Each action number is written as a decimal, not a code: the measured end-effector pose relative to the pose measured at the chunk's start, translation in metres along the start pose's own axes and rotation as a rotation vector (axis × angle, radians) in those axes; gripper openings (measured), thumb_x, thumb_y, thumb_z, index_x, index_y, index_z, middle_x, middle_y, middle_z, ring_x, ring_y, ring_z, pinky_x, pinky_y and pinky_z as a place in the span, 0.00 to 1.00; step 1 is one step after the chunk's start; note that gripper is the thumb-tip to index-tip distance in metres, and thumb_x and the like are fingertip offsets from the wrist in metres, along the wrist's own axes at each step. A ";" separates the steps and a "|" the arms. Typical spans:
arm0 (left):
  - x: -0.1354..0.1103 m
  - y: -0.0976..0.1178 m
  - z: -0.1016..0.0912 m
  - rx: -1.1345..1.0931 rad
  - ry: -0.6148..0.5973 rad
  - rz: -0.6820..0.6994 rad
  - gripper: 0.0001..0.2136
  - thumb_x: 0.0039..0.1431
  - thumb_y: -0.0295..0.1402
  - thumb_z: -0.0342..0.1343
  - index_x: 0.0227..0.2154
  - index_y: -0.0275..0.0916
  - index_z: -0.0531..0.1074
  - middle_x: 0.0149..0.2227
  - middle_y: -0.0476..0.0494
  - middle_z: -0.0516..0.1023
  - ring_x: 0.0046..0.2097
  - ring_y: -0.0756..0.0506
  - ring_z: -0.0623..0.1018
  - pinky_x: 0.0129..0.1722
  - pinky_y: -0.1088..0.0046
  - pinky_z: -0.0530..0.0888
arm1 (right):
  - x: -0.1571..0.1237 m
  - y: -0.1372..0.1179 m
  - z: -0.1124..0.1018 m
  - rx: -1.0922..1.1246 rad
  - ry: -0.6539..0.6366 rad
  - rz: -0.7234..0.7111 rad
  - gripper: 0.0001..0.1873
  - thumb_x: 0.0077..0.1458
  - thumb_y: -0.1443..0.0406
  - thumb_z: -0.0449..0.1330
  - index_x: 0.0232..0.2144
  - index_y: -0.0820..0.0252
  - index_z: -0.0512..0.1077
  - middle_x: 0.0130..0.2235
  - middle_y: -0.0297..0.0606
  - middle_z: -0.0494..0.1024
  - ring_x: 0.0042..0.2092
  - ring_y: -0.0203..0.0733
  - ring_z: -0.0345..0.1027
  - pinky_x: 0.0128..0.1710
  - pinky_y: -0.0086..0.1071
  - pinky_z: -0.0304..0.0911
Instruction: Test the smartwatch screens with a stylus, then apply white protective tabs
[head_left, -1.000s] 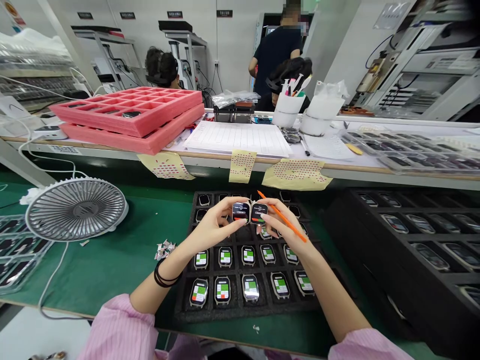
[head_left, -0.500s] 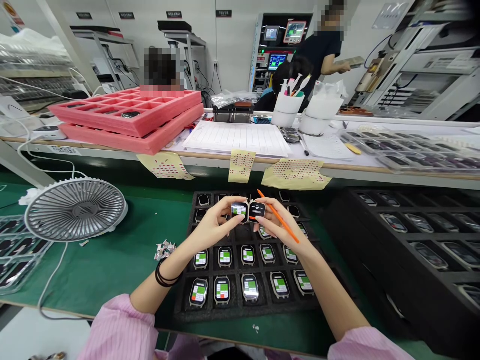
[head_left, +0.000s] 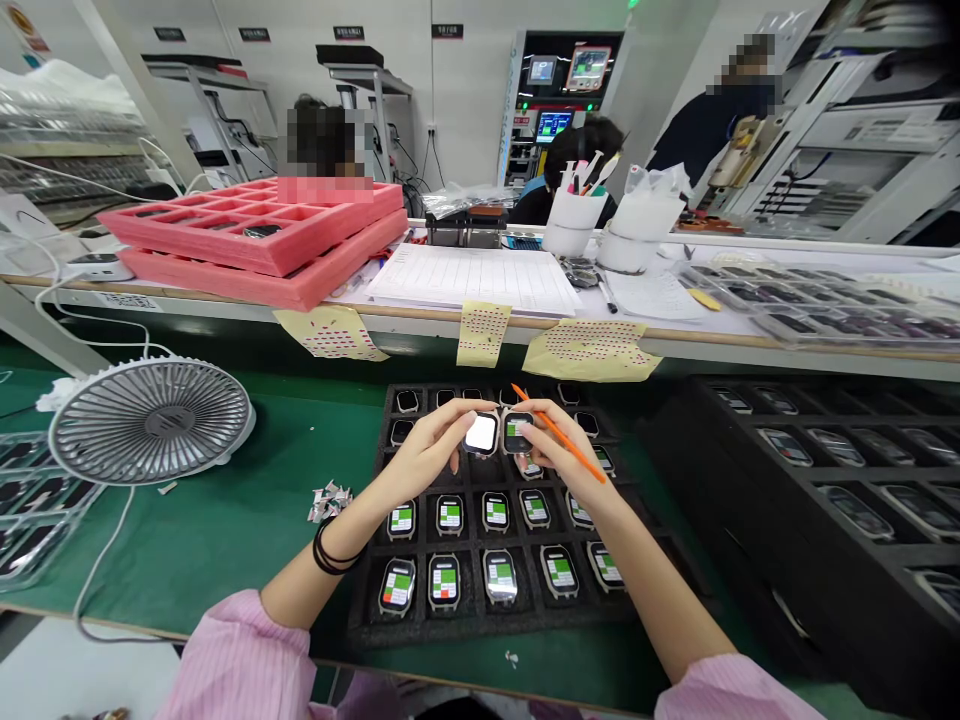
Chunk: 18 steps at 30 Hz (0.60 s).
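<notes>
Between thumb and fingers, my left hand (head_left: 435, 440) grips a smartwatch (head_left: 481, 434) whose screen glows plain white. My right hand (head_left: 559, 445) holds a second smartwatch (head_left: 516, 432), its screen showing green and white blocks, right beside the first. An orange pen-like stick (head_left: 559, 432) is also tucked in the right hand, slanting across its back. Both watches have no straps and are held above a black foam tray (head_left: 420, 628). Several more watches sit in the tray's pockets, many with green and white lit screens, some dark. Part of the tray is hidden by my hands.
A round grey fan (head_left: 154, 420) stands at the left, near small paper scraps (head_left: 328, 500). Stacked black trays (head_left: 750, 520) of watches are at the right. The shelf above carries pink foam trays (head_left: 255, 240), a paper form (head_left: 472, 280) and a white pen cup (head_left: 571, 222).
The left watch's screen has turned from green blocks to white; the right one from dark text to green blocks. Both hands stay nearly in place. A person behind has moved right.
</notes>
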<state>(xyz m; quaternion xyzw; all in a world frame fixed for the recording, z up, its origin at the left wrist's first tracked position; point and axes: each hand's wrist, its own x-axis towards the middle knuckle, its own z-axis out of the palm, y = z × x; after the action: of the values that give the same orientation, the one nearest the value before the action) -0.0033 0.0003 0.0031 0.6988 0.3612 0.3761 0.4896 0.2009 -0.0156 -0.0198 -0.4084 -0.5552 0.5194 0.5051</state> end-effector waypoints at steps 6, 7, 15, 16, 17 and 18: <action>0.002 -0.003 0.001 -0.008 0.020 -0.025 0.17 0.66 0.40 0.47 0.50 0.39 0.72 0.38 0.46 0.75 0.23 0.55 0.68 0.21 0.80 0.68 | 0.001 0.002 -0.002 -0.032 0.021 0.020 0.14 0.58 0.54 0.59 0.40 0.56 0.69 0.26 0.30 0.70 0.21 0.34 0.66 0.17 0.27 0.50; 0.003 -0.004 0.002 -0.015 0.013 -0.026 0.17 0.66 0.40 0.47 0.51 0.39 0.72 0.39 0.45 0.75 0.23 0.56 0.68 0.21 0.80 0.69 | 0.002 0.003 -0.003 -0.040 0.009 0.007 0.14 0.58 0.54 0.60 0.41 0.56 0.69 0.28 0.31 0.71 0.22 0.33 0.66 0.17 0.27 0.50; 0.004 -0.008 0.002 -0.086 -0.031 -0.027 0.23 0.61 0.37 0.55 0.59 0.41 0.63 0.45 0.41 0.72 0.32 0.52 0.73 0.25 0.79 0.73 | 0.005 0.010 -0.010 -0.055 -0.109 -0.066 0.18 0.56 0.60 0.62 0.48 0.53 0.64 0.43 0.38 0.72 0.30 0.35 0.70 0.20 0.28 0.54; 0.004 -0.008 0.003 -0.097 -0.026 -0.027 0.24 0.60 0.37 0.56 0.59 0.41 0.63 0.46 0.40 0.72 0.35 0.50 0.74 0.25 0.80 0.73 | 0.005 0.010 -0.010 -0.057 -0.108 -0.063 0.19 0.56 0.60 0.63 0.48 0.53 0.64 0.43 0.39 0.72 0.31 0.35 0.70 0.20 0.28 0.55; 0.004 -0.008 0.003 -0.104 -0.021 -0.031 0.24 0.59 0.37 0.57 0.58 0.41 0.64 0.47 0.39 0.72 0.37 0.49 0.74 0.24 0.80 0.73 | 0.005 0.010 -0.010 -0.056 -0.100 -0.058 0.19 0.56 0.60 0.63 0.48 0.53 0.64 0.43 0.38 0.72 0.30 0.35 0.70 0.20 0.28 0.55; 0.004 -0.008 0.003 -0.105 -0.014 -0.041 0.24 0.59 0.37 0.57 0.57 0.40 0.65 0.46 0.39 0.72 0.37 0.49 0.74 0.24 0.81 0.73 | 0.005 0.009 -0.010 -0.053 -0.087 -0.048 0.18 0.56 0.60 0.63 0.47 0.53 0.65 0.42 0.38 0.72 0.29 0.35 0.70 0.20 0.28 0.55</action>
<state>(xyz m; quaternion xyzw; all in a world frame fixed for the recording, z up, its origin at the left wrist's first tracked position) 0.0004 0.0049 -0.0046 0.6673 0.3518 0.3795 0.5357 0.2091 -0.0082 -0.0286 -0.3852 -0.5997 0.5096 0.4820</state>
